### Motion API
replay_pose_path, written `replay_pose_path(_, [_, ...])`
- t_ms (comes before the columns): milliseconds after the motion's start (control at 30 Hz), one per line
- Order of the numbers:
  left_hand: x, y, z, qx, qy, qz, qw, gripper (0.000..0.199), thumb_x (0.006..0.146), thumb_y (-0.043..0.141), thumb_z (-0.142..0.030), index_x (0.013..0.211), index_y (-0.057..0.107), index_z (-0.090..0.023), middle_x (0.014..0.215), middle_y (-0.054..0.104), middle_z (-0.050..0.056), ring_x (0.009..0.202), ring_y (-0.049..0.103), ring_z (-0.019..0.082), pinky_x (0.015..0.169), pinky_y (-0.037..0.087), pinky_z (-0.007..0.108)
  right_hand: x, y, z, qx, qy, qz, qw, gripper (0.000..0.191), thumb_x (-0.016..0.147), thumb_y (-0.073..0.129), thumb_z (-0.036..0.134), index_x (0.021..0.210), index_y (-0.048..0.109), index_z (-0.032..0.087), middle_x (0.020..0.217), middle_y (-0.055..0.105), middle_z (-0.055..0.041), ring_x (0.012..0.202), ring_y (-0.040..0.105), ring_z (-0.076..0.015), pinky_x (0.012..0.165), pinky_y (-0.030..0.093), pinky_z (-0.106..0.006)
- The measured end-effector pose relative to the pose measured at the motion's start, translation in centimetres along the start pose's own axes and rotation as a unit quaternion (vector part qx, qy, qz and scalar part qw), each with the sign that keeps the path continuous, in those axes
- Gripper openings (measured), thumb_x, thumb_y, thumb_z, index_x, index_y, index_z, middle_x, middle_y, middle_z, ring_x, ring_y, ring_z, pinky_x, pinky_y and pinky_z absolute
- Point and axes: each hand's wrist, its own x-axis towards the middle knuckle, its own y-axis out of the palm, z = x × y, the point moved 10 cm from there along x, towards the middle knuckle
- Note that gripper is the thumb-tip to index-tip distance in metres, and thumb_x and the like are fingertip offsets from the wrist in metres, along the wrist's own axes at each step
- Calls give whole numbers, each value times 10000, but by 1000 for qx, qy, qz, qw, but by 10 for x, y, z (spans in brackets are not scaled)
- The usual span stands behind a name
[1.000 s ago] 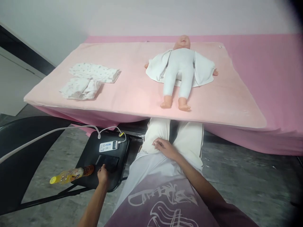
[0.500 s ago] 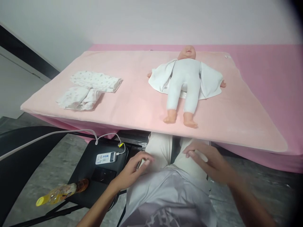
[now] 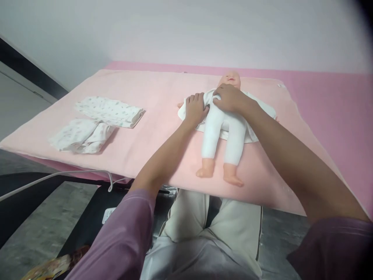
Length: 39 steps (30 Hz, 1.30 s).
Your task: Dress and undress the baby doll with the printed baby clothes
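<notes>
A baby doll [image 3: 231, 79] in white lies on its back, feet toward me, on the pink padded table. A white baby shirt [image 3: 258, 103] is spread open beneath its body, the sleeves on its arms. My left hand [image 3: 196, 108] rests on the shirt's left side, fingers laid flat over the cloth and thumb apart. My right hand [image 3: 230, 98] is over the doll's upper chest, with curled fingers closed at the shirt's edge. Cloth bunches up between both hands. The right fingertips are partly hidden.
Two folded printed baby garments [image 3: 109, 111] lie at the table's left. Below the front edge is a black chair [image 3: 84, 217], bearing a partly hidden white device [image 3: 108, 214] and a bottle [image 3: 55, 268]. A white cable [image 3: 72, 172] crosses above it.
Both hands have moved forward from above my lap to the doll and its shirt. The right fingers have closed on the shirt's edge. The view has shifted slightly.
</notes>
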Motion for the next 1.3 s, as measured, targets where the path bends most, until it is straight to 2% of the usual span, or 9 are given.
replay_pose_path(100, [-10,2,-1,132,3,21,991,462,1102,554,-305,1536,638,-173,1581,666,209,1494,575,411,1296,406,576,31,23,-2,-25,17,41,999,399,970,759,419,1255,809,144,1351,760,-213,1259,708,-446,1105,578,-594])
replay_pose_path(267, [-14,2,3,184,8,39,982,494,1128,374,-273,1549,608,-167,1508,691,195,1410,595,392,1255,390,532,62,52,0,-52,48,114,991,500,823,891,430,1223,788,147,1143,782,-195,1176,733,-453,1026,574,-560])
replay_pose_path(367, [-11,1,3,188,2,34,982,463,1118,376,-243,1503,619,-156,1472,697,202,1383,605,387,1237,395,511,72,56,-6,-51,81,94,991,662,789,933,432,1332,713,123,1132,764,-199,1200,722,-462,1034,562,-566])
replay_pose_path(467, [-12,-1,2,182,-7,26,983,428,1109,386,-216,1469,615,-175,1442,705,197,1371,617,388,1221,410,505,65,49,-15,1,102,26,995,796,819,931,441,1445,590,87,1111,730,-190,1189,705,-440,1058,554,-567])
replay_pose_path(600, [-12,-7,8,139,-35,8,990,373,1102,405,-198,1418,603,-200,1379,729,187,1328,650,393,1183,451,521,39,28,-32,99,83,-78,989,868,803,926,410,1517,512,141,1066,679,-122,1140,678,-398,1037,572,-554])
replay_pose_path(800, [-13,-14,28,16,-98,-21,995,288,1167,370,-315,1307,616,-262,1187,766,145,1187,714,387,1070,520,530,-1,-16,-70,168,50,-208,962,653,812,824,353,1423,620,242,1168,684,-94,1178,668,-366,1063,578,-551])
replay_pose_path(967, [-16,-17,39,-52,-119,-40,991,339,1191,373,-434,1277,665,-283,1131,756,128,1207,715,376,1074,533,527,-11,-29,-80,180,37,-228,956,506,816,789,330,1307,695,249,1243,738,-98,1236,665,-367,1107,577,-554])
replay_pose_path(1133, [-15,-13,52,-114,-149,-43,981,491,1206,291,-515,1262,719,-280,1195,781,130,1232,722,361,1074,551,513,-15,-32,-92,192,47,-239,951,522,836,773,320,1348,686,263,1305,728,-93,1220,677,-352,1103,581,-554])
replay_pose_path(1300, [-11,-13,28,-38,-69,-37,996,414,1149,514,-575,1264,747,-253,1343,778,161,1375,640,416,1209,453,602,-13,-31,-87,212,55,-218,951,606,823,824,348,1403,667,275,1331,735,-89,1252,671,-359,1106,582,-559])
